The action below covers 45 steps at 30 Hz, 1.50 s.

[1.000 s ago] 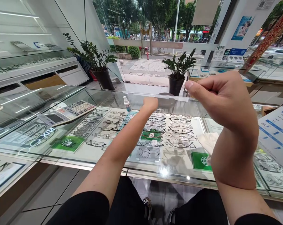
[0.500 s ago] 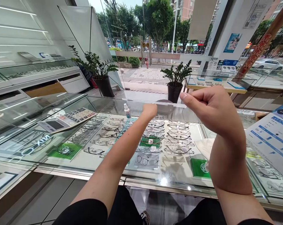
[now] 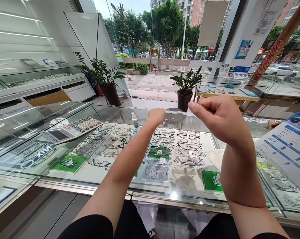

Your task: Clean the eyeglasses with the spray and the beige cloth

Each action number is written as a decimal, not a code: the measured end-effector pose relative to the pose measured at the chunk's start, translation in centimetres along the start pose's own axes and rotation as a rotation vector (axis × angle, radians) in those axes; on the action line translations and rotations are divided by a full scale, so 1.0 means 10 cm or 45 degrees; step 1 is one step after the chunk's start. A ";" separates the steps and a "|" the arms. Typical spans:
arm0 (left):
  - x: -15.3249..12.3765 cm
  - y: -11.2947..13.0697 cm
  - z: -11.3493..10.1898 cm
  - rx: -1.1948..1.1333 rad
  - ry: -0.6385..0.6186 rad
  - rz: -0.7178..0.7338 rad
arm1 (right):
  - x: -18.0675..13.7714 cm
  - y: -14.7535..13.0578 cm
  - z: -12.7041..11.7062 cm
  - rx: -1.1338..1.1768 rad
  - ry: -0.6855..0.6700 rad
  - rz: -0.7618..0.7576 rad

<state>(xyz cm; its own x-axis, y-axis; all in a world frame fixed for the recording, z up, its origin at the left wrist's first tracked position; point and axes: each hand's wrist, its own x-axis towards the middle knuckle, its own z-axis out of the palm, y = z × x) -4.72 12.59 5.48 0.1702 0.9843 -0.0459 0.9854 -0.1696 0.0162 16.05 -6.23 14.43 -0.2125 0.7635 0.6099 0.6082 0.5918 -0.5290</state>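
My left hand [image 3: 157, 116] is closed above the far part of the glass display counter, its back toward me. A thin, shiny piece [image 3: 169, 120], like part of a glasses frame, shows just right of the knuckles; whether the fingers hold it I cannot tell. My right hand [image 3: 217, 116] is raised higher, with curled fingers and the thumb pressed along them pointing left. Anything inside its grip is hidden. A pale cloth [image 3: 214, 159] lies by my right forearm, partly covered by it. A small white spray bottle [image 3: 134, 120] stands upright left of my left hand.
Rows of eyeglasses [image 3: 188, 146] lie under the counter glass [image 3: 175, 194]. A large calculator [image 3: 71, 128] rests at left, and a blue-and-white printed sheet [image 3: 286, 149] leans at right. Potted plants [image 3: 185, 99] stand beyond the counter, before the glass doors.
Both hands have shifted slightly left in view. A thin, shiny piece now shows more clearly beside my left hand. Both hands stay closed.
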 end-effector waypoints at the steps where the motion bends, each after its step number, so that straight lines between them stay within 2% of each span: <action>1: -0.07 -0.01 -0.09 -0.019 0.047 0.008 | 0.00 0.00 0.00 0.005 0.001 0.002; 3: -0.22 -0.03 -0.26 -0.099 0.163 0.047 | 0.01 0.00 0.01 0.003 -0.010 0.015; 6: -0.48 -0.02 -0.47 -0.526 0.464 0.174 | 0.04 0.01 0.03 -0.050 -0.057 0.072; 9: -0.73 0.05 -0.60 -1.061 0.704 0.451 | 0.07 0.04 0.06 -0.093 -0.062 0.149; 11: -0.88 0.11 -0.66 -1.335 0.749 0.634 | 0.08 0.06 0.08 -0.055 -0.023 0.171; 14: -1.08 0.21 -0.70 -1.569 0.711 0.779 | 0.08 0.09 0.11 0.078 0.029 0.140; 18: -1.25 0.25 -0.73 -1.660 0.616 0.887 | 0.07 0.11 0.12 0.236 0.080 0.076; 23: -1.29 0.21 -0.76 -1.716 0.591 0.971 | 0.08 0.11 0.12 0.383 0.189 0.022; 26: -1.28 0.20 -0.76 -1.751 0.575 1.009 | 0.09 0.13 0.11 0.462 0.176 -0.001; 32: -1.25 0.22 -0.76 -1.784 0.539 1.049 | 0.13 0.18 0.09 0.476 0.226 -0.080; 39: -1.26 0.23 -0.77 -1.799 0.422 1.075 | 0.13 0.18 0.10 0.466 0.280 -0.070; 45: -1.26 0.23 -0.76 -1.755 0.460 1.000 | 0.11 0.16 0.07 0.379 0.254 -0.035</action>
<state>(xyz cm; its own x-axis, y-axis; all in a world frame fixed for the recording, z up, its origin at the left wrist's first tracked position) -4.69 0.13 13.71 0.3931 0.6743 0.6252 -0.1261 -0.6339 0.7630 16.28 -4.27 13.81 -0.0542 0.6981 0.7140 0.3483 0.6833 -0.6416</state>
